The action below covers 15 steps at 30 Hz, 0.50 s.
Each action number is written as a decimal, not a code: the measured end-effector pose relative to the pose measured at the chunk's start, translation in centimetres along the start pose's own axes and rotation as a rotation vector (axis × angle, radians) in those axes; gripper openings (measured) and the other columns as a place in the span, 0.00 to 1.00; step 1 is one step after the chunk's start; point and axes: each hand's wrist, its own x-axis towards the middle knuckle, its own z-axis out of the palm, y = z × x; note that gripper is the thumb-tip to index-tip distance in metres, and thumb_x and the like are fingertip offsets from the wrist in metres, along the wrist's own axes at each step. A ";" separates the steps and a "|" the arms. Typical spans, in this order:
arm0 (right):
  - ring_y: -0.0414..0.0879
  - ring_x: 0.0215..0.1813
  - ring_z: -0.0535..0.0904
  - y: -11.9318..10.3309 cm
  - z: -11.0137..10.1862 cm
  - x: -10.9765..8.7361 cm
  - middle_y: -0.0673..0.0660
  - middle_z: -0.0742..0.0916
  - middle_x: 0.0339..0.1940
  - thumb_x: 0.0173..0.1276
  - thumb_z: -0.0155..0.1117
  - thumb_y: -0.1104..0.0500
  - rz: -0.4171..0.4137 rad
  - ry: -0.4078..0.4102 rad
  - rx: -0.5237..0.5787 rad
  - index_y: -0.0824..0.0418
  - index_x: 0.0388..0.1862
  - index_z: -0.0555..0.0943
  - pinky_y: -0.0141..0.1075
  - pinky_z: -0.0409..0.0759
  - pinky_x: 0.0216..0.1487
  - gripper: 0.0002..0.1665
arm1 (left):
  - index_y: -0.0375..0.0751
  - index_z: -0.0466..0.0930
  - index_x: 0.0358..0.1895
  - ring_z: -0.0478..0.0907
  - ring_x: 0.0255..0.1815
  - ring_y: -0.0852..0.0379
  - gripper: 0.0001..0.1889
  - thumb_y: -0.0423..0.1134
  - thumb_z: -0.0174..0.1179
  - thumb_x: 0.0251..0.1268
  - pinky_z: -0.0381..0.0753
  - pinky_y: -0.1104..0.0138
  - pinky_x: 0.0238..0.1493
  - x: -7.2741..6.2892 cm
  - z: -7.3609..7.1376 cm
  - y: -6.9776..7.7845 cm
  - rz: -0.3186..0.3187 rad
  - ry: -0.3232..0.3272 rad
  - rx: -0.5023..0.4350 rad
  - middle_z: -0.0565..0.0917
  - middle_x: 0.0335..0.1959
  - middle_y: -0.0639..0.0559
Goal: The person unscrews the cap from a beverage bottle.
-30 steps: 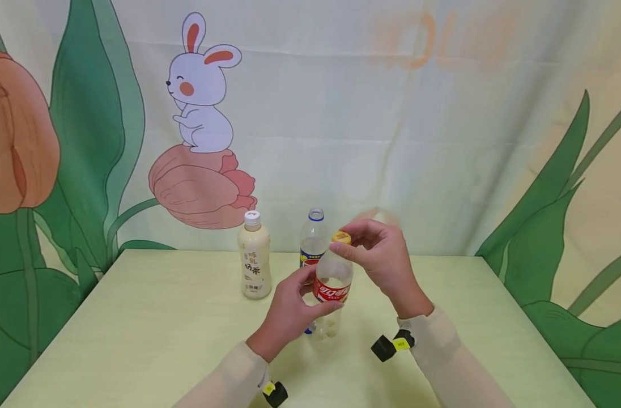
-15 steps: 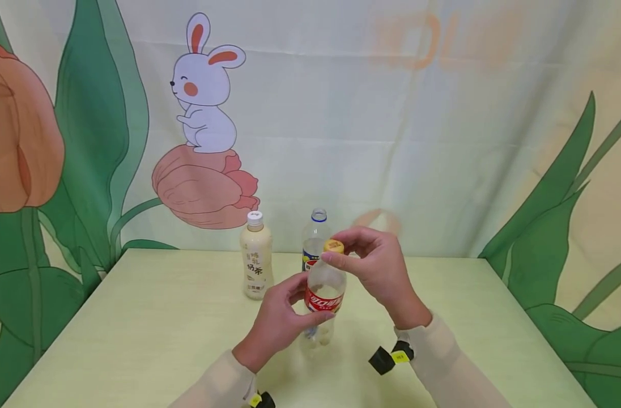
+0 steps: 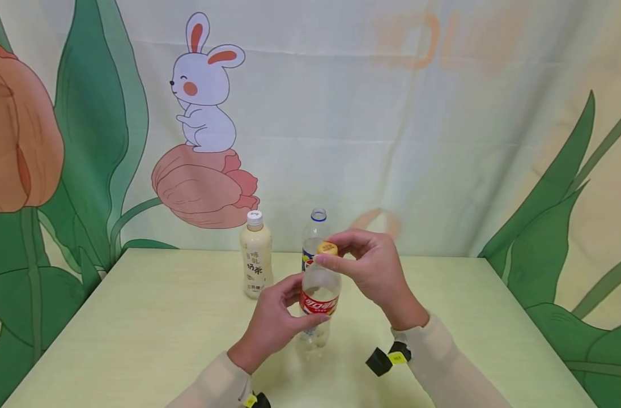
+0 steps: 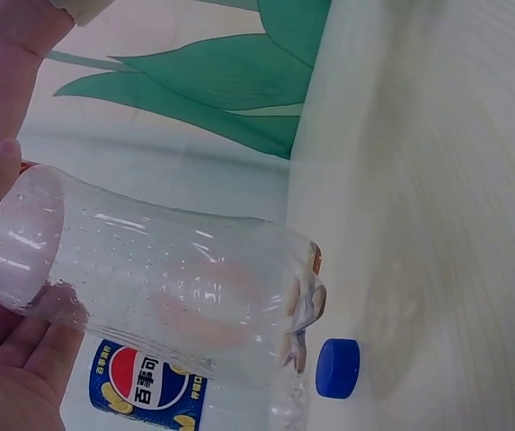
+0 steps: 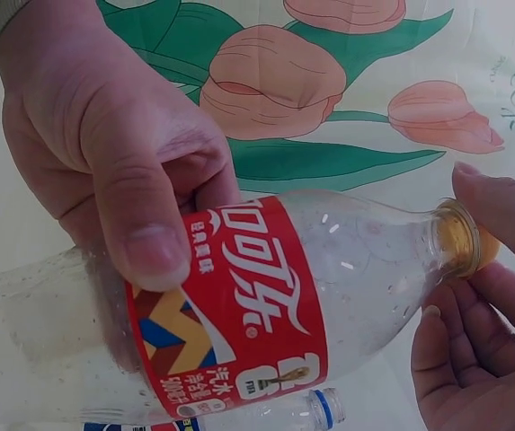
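Observation:
My left hand [image 3: 272,320] grips a clear plastic cola bottle [image 5: 239,310] around its red label, thumb across the front. The bottle looks drained and stands nearly upright over the table. At its neck, my right hand [image 3: 377,272] pinches the yellow cap [image 3: 327,248] between thumb and fingers; the cap sits on the mouth. Close behind is a second clear bottle [image 3: 317,229] with a blue Pepsi label [image 4: 147,384] and an uncapped mouth. A blue bottle cap [image 4: 338,368] lies on the table by the base of the held bottle.
A cream-coloured milk tea bottle [image 3: 256,260] with a white cap stands to the left of the others. The pale table [image 3: 152,317] ends at a hanging cloth [image 3: 310,113] printed with a rabbit, tulips and leaves.
Both hands have brought the cola bottle a little left and down, nearer to me. The right fingers keep hold of the yellow cap throughout. The standing bottles have stayed put.

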 end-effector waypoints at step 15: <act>0.47 0.37 0.86 -0.5 0.0 0.4 0.56 0.91 0.36 0.57 0.81 0.63 -0.059 -0.044 -0.019 0.62 0.40 0.91 0.35 0.85 0.42 0.12 | 0.48 0.81 0.60 0.87 0.53 0.56 0.32 0.40 0.82 0.49 0.86 0.68 0.57 0.4 -0.4 -0.2 0.068 -0.003 0.007 0.89 0.52 0.51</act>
